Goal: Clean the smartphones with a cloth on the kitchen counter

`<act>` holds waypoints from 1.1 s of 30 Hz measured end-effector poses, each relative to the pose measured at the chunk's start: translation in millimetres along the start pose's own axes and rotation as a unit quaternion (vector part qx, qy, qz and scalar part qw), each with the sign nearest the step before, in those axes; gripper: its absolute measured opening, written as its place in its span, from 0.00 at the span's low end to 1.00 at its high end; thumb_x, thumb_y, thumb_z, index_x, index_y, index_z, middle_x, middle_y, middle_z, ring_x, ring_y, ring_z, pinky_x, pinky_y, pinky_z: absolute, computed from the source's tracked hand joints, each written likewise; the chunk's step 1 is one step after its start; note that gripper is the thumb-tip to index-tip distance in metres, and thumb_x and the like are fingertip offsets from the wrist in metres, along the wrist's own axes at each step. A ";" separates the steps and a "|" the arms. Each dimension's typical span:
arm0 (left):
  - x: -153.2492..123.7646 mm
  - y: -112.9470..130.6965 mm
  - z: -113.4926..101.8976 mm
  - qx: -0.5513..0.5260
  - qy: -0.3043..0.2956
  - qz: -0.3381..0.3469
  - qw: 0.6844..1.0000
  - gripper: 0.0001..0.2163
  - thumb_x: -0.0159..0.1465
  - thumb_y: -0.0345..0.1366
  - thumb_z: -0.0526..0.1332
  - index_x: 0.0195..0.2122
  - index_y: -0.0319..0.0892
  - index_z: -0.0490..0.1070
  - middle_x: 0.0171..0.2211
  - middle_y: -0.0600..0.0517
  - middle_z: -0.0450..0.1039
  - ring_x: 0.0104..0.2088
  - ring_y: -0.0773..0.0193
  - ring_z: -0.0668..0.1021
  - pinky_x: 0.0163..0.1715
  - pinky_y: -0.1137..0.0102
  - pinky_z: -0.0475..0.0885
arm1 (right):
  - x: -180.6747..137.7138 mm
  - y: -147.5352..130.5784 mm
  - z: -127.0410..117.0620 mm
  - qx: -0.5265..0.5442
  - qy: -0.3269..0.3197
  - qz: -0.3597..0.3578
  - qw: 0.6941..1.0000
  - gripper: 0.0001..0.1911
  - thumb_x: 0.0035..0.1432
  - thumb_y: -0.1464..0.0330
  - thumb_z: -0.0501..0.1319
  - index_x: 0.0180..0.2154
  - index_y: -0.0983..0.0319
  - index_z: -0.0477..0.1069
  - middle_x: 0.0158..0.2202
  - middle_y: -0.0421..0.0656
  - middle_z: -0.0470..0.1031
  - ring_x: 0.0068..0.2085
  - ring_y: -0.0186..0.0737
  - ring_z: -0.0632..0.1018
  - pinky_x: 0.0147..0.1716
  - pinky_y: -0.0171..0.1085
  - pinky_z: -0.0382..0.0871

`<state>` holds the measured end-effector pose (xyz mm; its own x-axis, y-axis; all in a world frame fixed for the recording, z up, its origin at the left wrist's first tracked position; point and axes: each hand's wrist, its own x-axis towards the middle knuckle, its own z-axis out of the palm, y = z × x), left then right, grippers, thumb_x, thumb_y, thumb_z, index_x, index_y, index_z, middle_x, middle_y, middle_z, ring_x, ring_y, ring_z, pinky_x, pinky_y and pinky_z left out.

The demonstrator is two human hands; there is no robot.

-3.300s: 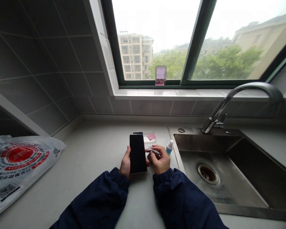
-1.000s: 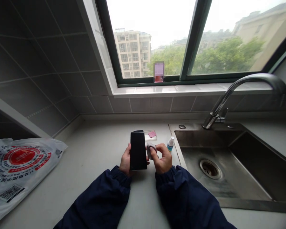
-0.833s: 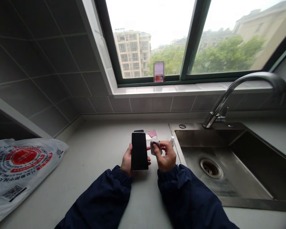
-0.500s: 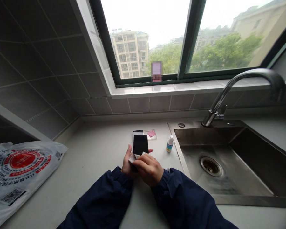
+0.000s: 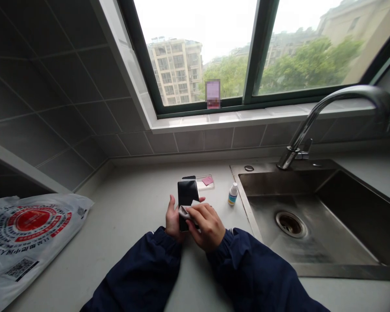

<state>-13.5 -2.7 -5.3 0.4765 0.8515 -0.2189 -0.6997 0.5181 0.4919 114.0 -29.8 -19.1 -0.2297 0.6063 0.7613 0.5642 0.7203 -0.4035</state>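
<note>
My left hand (image 5: 172,219) grips a black phone (image 5: 187,193) by its edges, screen up, above the grey counter (image 5: 123,216). My right hand (image 5: 204,225) lies across the lower half of the screen, fingers closed on a small grey cloth (image 5: 183,211) pressed against the glass. Both arms wear dark blue sleeves. A small spray bottle (image 5: 233,194) with a white cap stands just right of the hands, by the sink's rim.
Behind the phone lie a clear flat packet with a pink tab (image 5: 206,181) and another dark item. A steel sink (image 5: 305,216) with a curved tap (image 5: 315,117) fills the right. A printed plastic bag (image 5: 26,229) lies at the left. Tiled wall and window behind.
My right hand has come from beside the phone onto its screen, bringing the cloth with it; the cloth now lies on the lower screen. The left hand still holds the phone.
</note>
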 end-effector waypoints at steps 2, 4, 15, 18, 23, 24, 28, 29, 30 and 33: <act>0.7 0.1 1.4 -0.004 0.010 0.008 1.000 0.44 0.65 0.64 0.43 0.59 0.20 0.65 0.51 0.30 0.73 0.59 0.41 0.71 0.62 0.55 0.60 | 0.1 2.5 0.5 -0.013 0.010 0.003 1.000 0.13 0.62 0.72 0.59 0.49 0.63 0.72 0.41 0.49 0.76 0.43 0.48 0.74 0.41 0.46 0.72; 1.0 0.0 3.3 -0.008 0.015 0.009 1.000 0.43 0.65 0.62 0.44 0.59 0.20 0.64 0.51 0.29 0.73 0.58 0.41 0.72 0.61 0.55 0.62 | 0.5 4.6 0.2 -0.015 0.020 0.002 1.000 0.09 0.62 0.73 0.59 0.43 0.61 0.74 0.39 0.47 0.76 0.42 0.47 0.74 0.41 0.45 0.72; -1.3 0.5 2.5 -0.006 -0.013 0.000 1.000 0.43 0.64 0.63 0.45 0.58 0.22 0.67 0.44 0.32 0.77 0.51 0.42 0.77 0.59 0.53 0.63 | 1.0 -0.8 -0.7 0.032 0.007 -0.017 0.999 0.07 0.62 0.73 0.59 0.41 0.60 0.74 0.39 0.46 0.77 0.42 0.45 0.76 0.42 0.45 0.72; -1.9 2.0 -2.8 -0.013 -0.006 0.000 1.000 0.45 0.62 0.65 0.47 0.57 0.21 0.68 0.40 0.33 0.78 0.48 0.44 0.78 0.60 0.55 0.62 | 1.0 -3.1 0.6 0.038 -0.027 -0.043 0.998 0.09 0.61 0.71 0.60 0.43 0.61 0.75 0.43 0.47 0.78 0.47 0.47 0.76 0.47 0.46 0.73; 0.2 4.0 -4.4 -0.033 -0.015 -0.004 0.999 0.45 0.61 0.66 0.48 0.59 0.23 0.66 0.46 0.32 0.76 0.51 0.44 0.77 0.62 0.54 0.59 | -1.8 -0.1 4.3 -0.001 -0.096 -0.042 0.995 0.22 0.62 0.67 0.58 0.57 0.66 0.69 0.58 0.51 0.73 0.60 0.53 0.70 0.58 0.51 0.67; 1.0 3.7 -3.9 -0.033 -0.016 0.001 0.999 0.44 0.62 0.65 0.47 0.59 0.23 0.66 0.48 0.31 0.75 0.53 0.44 0.76 0.63 0.54 0.58 | -2.7 1.1 4.9 -0.019 -0.115 -0.035 0.993 0.25 0.63 0.65 0.58 0.60 0.67 0.66 0.61 0.52 0.69 0.63 0.54 0.67 0.60 0.53 0.65; 4.4 -0.5 -2.3 -0.025 -0.020 0.013 0.999 0.39 0.67 0.61 0.43 0.65 0.32 0.59 0.57 0.35 0.70 0.60 0.45 0.70 0.65 0.53 0.53 | -4.2 4.7 4.5 -0.093 -0.161 0.014 0.983 0.34 0.63 0.62 0.58 0.66 0.70 0.56 0.69 0.55 0.54 0.69 0.60 0.57 0.62 0.60 0.59; 4.9 -1.9 -2.5 -0.022 -0.023 0.017 0.999 0.37 0.68 0.59 0.43 0.67 0.35 0.57 0.59 0.36 0.69 0.61 0.46 0.69 0.66 0.53 0.52 | -3.9 5.2 3.7 -0.106 -0.159 0.025 0.981 0.35 0.63 0.62 0.59 0.66 0.70 0.55 0.69 0.55 0.52 0.69 0.61 0.54 0.62 0.62 0.57; 5.4 -3.3 -2.8 -0.018 -0.025 0.022 0.999 0.35 0.68 0.58 0.43 0.68 0.37 0.55 0.60 0.38 0.68 0.62 0.47 0.68 0.66 0.54 0.52 | -3.4 5.5 2.8 -0.114 -0.152 0.032 0.981 0.35 0.63 0.62 0.59 0.66 0.70 0.55 0.70 0.56 0.50 0.70 0.62 0.53 0.61 0.63 0.56; 5.9 -5.6 -4.3 -0.006 -0.031 0.026 0.999 0.32 0.70 0.55 0.44 0.69 0.40 0.53 0.61 0.39 0.67 0.63 0.48 0.67 0.65 0.55 0.54 | -1.3 6.3 0.3 -0.115 -0.116 0.033 0.986 0.30 0.64 0.63 0.56 0.64 0.68 0.60 0.70 0.57 0.50 0.70 0.62 0.51 0.60 0.64 0.55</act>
<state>-9.1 -0.2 -12.9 0.4709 0.8711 -0.1396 -0.7308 0.4738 0.4915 117.7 -25.9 -22.7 -0.3470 0.7287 0.5905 0.7427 0.5979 -0.3015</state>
